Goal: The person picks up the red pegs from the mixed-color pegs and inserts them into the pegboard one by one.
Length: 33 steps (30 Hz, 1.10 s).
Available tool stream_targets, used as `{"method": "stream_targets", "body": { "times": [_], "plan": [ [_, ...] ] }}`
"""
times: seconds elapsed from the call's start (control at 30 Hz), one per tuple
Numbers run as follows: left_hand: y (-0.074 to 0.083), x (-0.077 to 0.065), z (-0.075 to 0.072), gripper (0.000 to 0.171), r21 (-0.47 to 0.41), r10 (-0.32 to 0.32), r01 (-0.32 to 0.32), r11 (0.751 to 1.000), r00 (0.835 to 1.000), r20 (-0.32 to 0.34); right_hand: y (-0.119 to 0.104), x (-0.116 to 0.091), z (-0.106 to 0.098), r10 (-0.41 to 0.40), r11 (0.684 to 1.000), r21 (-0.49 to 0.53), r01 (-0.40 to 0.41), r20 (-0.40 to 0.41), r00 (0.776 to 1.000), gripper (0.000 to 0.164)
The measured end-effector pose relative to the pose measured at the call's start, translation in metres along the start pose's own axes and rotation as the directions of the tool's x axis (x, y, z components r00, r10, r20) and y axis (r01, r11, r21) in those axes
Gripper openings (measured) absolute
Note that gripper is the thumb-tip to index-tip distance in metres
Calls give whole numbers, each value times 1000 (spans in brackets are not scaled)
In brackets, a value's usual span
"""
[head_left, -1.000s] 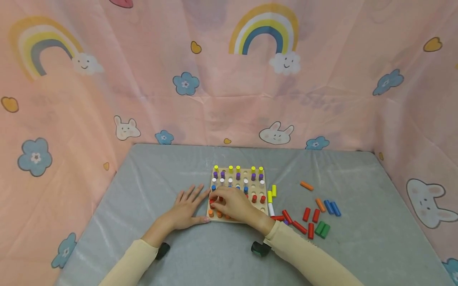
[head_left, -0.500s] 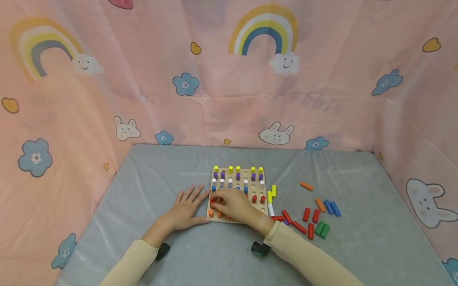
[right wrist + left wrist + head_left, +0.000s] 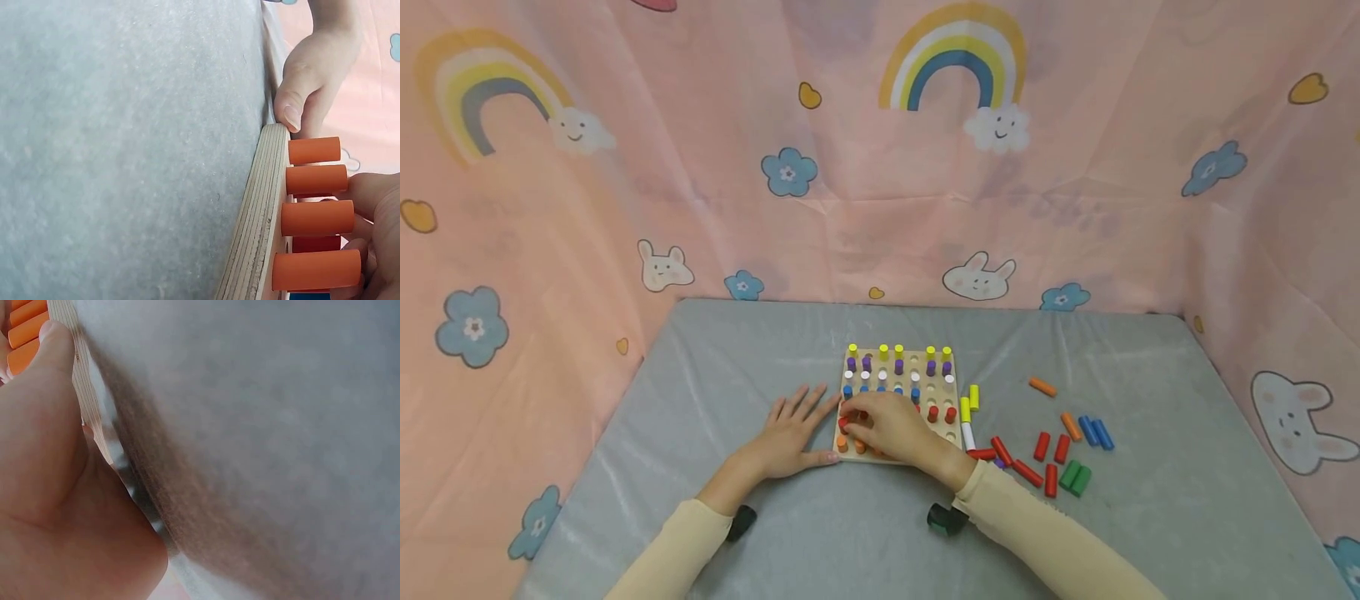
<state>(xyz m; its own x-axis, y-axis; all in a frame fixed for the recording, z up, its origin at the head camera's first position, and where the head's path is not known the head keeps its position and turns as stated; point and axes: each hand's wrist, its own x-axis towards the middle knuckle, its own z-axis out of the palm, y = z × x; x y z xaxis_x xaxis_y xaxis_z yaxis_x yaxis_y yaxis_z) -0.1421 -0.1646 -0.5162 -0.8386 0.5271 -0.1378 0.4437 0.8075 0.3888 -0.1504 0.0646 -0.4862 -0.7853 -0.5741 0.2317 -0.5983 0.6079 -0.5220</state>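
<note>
Red peg [image 3: 843,426] sits at the near-left of the wooden pegboard [image 3: 265,187], just beyond the leftmost of the orange pegs [image 3: 317,272]. Right hand [image 3: 891,429] appears to pinch it, thumb and forefinger curled in; fully seated or not, can't tell. Left hand [image 3: 790,437] flat, fingers spread, holding nothing, thumb at board's near-left corner. To do this well, I'd say: peg vertical, force straight along the hole, knuckles off the orange pegs, left thumb bracing the corner. Right of board on the grey desk [image 3: 1187,500]: loose yellow [image 3: 966,409], red [image 3: 1027,473], green [image 3: 1071,475] and blue pegs [image 3: 1102,434]. Pink cloth [image 3: 880,242] behind.
</note>
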Motion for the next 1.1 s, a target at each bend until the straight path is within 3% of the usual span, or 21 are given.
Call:
{"method": "stream_targets", "body": {
  "times": [0.37,0.7,1.1],
  "plan": [
    [5,-1,-7,94,-7,-5,5,1000,1000,12,1,-9,-11,-41,999,30,44,-72,997,17],
    [10,0,-10,92,31,-26,25,999,999,35,6,-30,-27,-1,1000,29,3,-81,997,16],
    [12,-2,-12,92,25,-23,22,999,999,36,24,-59,-52,60,991,123,-45,-119,991,15]
  ]
}}
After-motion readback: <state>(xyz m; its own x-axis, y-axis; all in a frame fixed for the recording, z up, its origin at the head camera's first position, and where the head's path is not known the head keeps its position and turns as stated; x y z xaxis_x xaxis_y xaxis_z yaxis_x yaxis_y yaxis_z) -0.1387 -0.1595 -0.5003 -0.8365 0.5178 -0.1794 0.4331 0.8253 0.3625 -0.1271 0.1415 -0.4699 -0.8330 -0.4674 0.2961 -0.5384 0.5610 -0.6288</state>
